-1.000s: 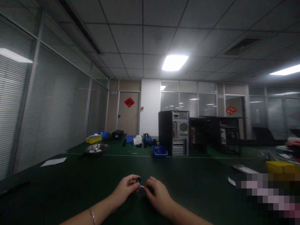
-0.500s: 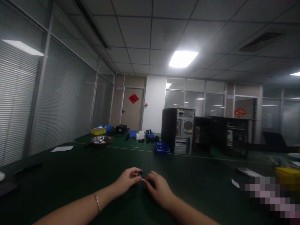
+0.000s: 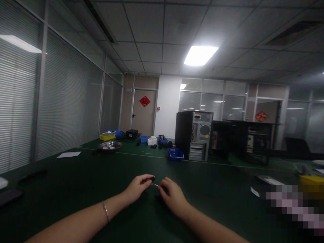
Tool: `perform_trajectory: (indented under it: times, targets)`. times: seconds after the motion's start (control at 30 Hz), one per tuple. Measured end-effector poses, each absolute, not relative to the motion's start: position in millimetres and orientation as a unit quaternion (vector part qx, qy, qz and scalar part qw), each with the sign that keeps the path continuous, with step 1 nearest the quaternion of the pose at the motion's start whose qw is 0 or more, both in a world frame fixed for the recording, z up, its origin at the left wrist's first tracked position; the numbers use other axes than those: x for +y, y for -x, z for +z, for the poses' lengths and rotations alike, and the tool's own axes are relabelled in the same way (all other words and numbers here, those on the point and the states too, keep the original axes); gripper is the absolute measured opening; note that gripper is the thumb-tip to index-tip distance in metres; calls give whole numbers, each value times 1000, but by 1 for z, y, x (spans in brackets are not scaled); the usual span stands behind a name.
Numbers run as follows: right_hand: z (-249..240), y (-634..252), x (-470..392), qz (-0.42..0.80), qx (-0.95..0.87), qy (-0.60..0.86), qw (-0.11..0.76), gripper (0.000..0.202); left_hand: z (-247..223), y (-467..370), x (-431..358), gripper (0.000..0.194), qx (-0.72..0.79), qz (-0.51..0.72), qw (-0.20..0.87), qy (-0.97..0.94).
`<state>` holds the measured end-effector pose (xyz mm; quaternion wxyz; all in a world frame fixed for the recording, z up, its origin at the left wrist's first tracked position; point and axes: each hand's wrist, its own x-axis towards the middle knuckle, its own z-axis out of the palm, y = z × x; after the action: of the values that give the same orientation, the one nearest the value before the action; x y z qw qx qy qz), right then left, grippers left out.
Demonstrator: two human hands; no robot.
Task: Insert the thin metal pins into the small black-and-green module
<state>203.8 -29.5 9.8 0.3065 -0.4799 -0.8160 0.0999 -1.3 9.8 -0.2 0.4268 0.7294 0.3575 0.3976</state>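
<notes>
My left hand, with a bracelet on its wrist, is closed on a small black piece. The piece shows at the fingertips, too small to name. Close to its right, my right hand pinches a thin, light-coloured stick. One end of that stick points at the left fingertips; whether it touches the black piece I cannot tell. Both hands are held over the dark green table, near its middle.
A blue tray and a computer tower stand ahead. At the far left are a metal bowl, a white sheet and a yellow bin. Another yellow bin stands at the right, beside a blurred-out patch.
The view has tipped down slightly, so the room sits higher in the picture. The black piece has turned in my left fingers, and the stick still lies between both hands.
</notes>
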Motion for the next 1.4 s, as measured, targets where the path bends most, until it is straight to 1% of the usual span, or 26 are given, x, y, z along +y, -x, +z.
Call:
perform_trajectory:
  times: [0.17,0.3,0.47,0.7,0.9,1.4]
  targets:
    - [13,-204,-31,79,-825,480,288,20,-3,1,11,23,364,414,429,-715]
    - [12,-204,-31,76,-828,477,286,16,-4,1,10,24,370,408,433,-713]
    - [9,-207,-27,87,-827,477,283,15,-4,2,10,21,390,382,437,-715]
    - [12,-208,-34,72,-822,503,258,18,-1,5,10,24,390,378,433,-719]
    - [13,-206,-35,51,-820,514,246,18,-1,4,10,22,384,375,422,-731]
    - [12,-210,-34,76,-822,511,239,20,3,4,5,21,388,349,406,-751]
